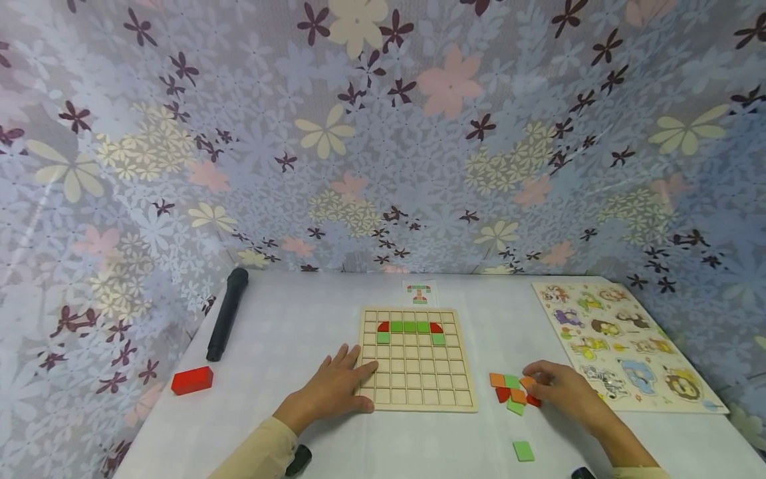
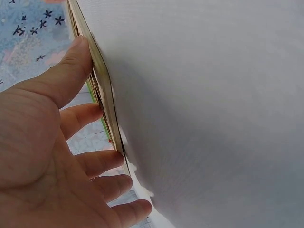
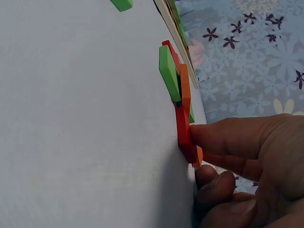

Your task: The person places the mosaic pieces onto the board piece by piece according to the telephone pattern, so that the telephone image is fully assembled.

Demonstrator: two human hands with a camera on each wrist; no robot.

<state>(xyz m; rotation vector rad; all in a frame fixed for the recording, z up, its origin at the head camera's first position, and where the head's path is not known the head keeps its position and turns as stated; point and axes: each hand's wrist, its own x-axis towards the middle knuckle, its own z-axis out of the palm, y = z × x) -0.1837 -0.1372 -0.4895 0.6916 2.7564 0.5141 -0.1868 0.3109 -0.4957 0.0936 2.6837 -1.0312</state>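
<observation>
A wooden grid board (image 1: 423, 384) lies mid-table, holding green squares (image 1: 409, 326) in a row between two red rounded-corner tiles (image 1: 436, 328), with a green square below each end. My left hand (image 1: 332, 389) rests on the board's left edge, fingers spread; in the left wrist view its thumb (image 2: 76, 66) touches the rim. Right of the board is a small pile of red, green and orange tiles (image 1: 497, 380). Over its right side my right hand (image 1: 562, 394) pinches an orange tile (image 1: 527, 382). Close by lies a red tile (image 3: 184, 135), partly under the fingers.
A pattern card (image 1: 419, 293) lies behind the board. One green square (image 1: 523, 451) sits apart near the front. At right is an animal puzzle board (image 1: 622, 346); at left are a black rod (image 1: 227, 316) and a red block (image 1: 192, 380). A flowered cloth (image 1: 383, 166) hangs behind.
</observation>
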